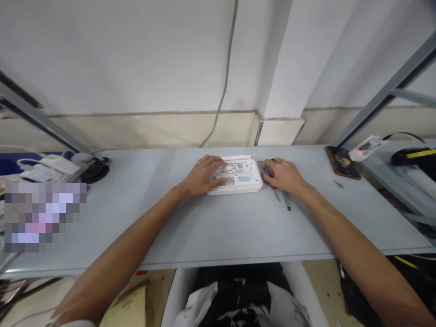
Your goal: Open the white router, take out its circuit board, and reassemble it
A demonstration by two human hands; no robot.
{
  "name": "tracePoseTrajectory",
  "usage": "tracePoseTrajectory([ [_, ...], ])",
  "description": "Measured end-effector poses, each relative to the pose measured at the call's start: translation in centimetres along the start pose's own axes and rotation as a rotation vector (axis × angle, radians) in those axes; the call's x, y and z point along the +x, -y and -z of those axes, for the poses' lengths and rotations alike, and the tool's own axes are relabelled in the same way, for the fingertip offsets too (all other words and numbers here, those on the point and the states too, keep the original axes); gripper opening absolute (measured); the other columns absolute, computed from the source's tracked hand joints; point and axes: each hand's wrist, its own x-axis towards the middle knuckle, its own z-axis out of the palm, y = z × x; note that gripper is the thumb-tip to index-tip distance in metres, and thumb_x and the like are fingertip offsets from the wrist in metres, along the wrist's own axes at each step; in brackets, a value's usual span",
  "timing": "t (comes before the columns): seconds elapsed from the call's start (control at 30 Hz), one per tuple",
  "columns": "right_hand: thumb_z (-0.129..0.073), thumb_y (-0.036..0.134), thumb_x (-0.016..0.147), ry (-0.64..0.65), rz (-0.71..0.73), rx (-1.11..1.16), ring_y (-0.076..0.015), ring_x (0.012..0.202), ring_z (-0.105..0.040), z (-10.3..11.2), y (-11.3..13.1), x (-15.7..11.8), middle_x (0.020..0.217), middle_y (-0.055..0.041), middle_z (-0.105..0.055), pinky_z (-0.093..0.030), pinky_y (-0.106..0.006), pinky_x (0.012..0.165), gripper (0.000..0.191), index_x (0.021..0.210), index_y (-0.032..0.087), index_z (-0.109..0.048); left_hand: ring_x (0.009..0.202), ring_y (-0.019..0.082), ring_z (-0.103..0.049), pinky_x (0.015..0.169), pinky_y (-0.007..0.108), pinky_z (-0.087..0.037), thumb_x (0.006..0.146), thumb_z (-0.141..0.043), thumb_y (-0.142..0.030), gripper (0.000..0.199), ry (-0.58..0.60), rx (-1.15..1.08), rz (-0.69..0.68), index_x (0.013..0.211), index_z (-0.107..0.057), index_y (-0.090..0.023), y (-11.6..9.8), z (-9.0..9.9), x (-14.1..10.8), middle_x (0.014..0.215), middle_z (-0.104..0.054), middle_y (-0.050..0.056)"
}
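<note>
White router point(238, 181) sat under the spread left hand point(202, 176), while the right hand point(282, 176) curled over screwdrivers point(281, 197), couldn't tell if gripping.

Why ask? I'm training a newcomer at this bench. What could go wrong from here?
The screwdrivers sit at the right hand, right beside the white router, so a slip could scratch its casing. The router's perforated face is uppermost under the left hand, so a dropped screw might fall inside. The small metal piece lying loose on the bench could perhaps roll away and get lost.
</note>
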Motion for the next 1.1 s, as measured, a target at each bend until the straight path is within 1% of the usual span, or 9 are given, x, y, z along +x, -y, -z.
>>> tracePoseTrajectory([
  [0.13, -0.053, 0.038, 0.096, -0.008, -0.046, -0.011, -0.0271, 0.084, -0.062, -0.1, -0.1, -0.2, 0.089, -0.0124, -0.07, -0.032, -0.034, 0.066, 0.032, 0.11, 0.019, -0.074, 0.134, 0.03, -0.051, 0.116, 0.05, -0.041, 0.101, -0.056, -0.054, 0.053, 0.047, -0.089, 0.014, 0.144, -0.059, -0.022, 0.5, -0.2, -0.1, 0.146, -0.06, 0.012],
  [0.23, -0.051, 0.047, 0.1, -0.105, -0.041, 0.076, -0.0277, 0.088, -0.062, 0.3, 0.0, -0.2, 0.078, -0.0083, -0.068, -0.036, -0.034, 0.068, 0.037, 0.11, 0.02, -0.075, 0.132, 0.029, -0.053, 0.115, 0.05, -0.043, 0.1, -0.058, -0.053, 0.053, 0.028, -0.097, -0.01, 0.143, -0.061, -0.022, 0.7, -0.4, 0.1, 0.144, -0.061, 0.012],
  [0.3, -0.051, 0.05, 0.101, -0.214, 0.044, 0.186, -0.0269, 0.092, -0.062, 0.6, 0.1, -0.4, 0.078, -0.0065, -0.068, -0.042, -0.036, 0.072, 0.04, 0.114, 0.02, -0.074, 0.131, 0.03, -0.053, 0.114, 0.05, -0.044, 0.099, -0.059, -0.053, 0.052, 0.023, -0.098, -0.014, 0.141, -0.063, -0.022, 0.7, -0.4, 0.3, 0.142, -0.063, 0.011],
  [0.37, -0.053, 0.053, 0.101, -0.271, 0.195, 0.285, -0.0262, 0.099, -0.061, 0.7, 0.6, -0.5, 0.094, -0.0081, -0.072, -0.048, -0.038, 0.083, 0.045, 0.123, 0.019, -0.071, 0.129, 0.029, -0.054, 0.113, 0.049, -0.045, 0.098, -0.061, -0.052, 0.052, 0.018, -0.112, -0.009, 0.139, -0.065, -0.021, 0.7, -0.3, 0.4, 0.141, -0.064, 0.011],
  [0.47, -0.059, 0.061, 0.097, -0.194, 0.399, 0.317, -0.0297, 0.121, -0.055, 0.5, 1.8, -1.0, 0.133, -0.0134, -0.064, -0.047, -0.047, 0.105, 0.063, 0.146, 0.02, -0.059, 0.124, 0.028, -0.058, 0.111, 0.048, -0.047, 0.094, -0.065, -0.049, 0.05, 0.004, -0.135, -0.015, 0.135, -0.067, -0.02, 0.5, -0.1, 0.5, 0.138, -0.066, 0.01],
  [0.57, -0.063, 0.066, 0.094, -0.085, 0.459, 0.225, -0.0363, 0.141, -0.041, -0.1, 3.0, -1.4, 0.157, -0.0148, -0.046, -0.037, -0.058, 0.117, 0.079, 0.16, 0.027, -0.044, 0.118, 0.028, -0.061, 0.106, 0.047, -0.049, 0.087, -0.07, -0.045, 0.05, -0.011, -0.128, -0.013, 0.129, -0.07, -0.019, 0.4, 0.1, 0.6, 0.132, -0.069, 0.009],
  [0.83, -0.066, 0.063, 0.092, -0.006, 0.392, 0.184, -0.0421, 0.147, -0.037, -0.9, 3.4, -2.3, 0.167, -0.0149, -0.03, -0.033, -0.065, 0.119, 0.086, 0.165, 0.033, -0.032, 0.112, 0.028, -0.062, 0.098, 0.045, -0.052, 0.078, -0.071, -0.038, 0.051, 0.014, -0.14, -0.045, 0.125, -0.073, -0.019, -0.3, 0.1, 0.3, 0.123, -0.071, 0.009],
  [1.0, -0.062, 0.067, 0.092, 0.004, 0.405, 0.189, -0.0419, 0.145, -0.04, -0.8, 3.6, -2.2, 0.162, -0.0163, -0.037, -0.036, -0.065, 0.117, 0.085, 0.164, 0.031, -0.035, 0.101, 0.027, -0.066, 0.088, 0.042, -0.055, 0.074, -0.073, -0.035, 0.043, -0.125, -0.137, -0.131, 0.113, -0.078, -0.019, -0.4, -0.2, 0.3, 0.113, -0.076, 0.01],
  [1.1, -0.066, 0.073, 0.086, -0.042, 0.375, 0.231, -0.0395, 0.136, -0.047, -0.6, 4.1, -2.1, 0.154, -0.0161, -0.047, -0.039, -0.063, 0.114, 0.091, 0.162, 0.03, -0.039, 0.095, 0.024, -0.069, 0.086, 0.038, -0.055, 0.078, -0.07, -0.027, 0.029, -0.241, -0.228, -0.086, 0.105, -0.081, -0.021, -0.7, 0.2, 0.5, 0.106, -0.079, 0.008],
])
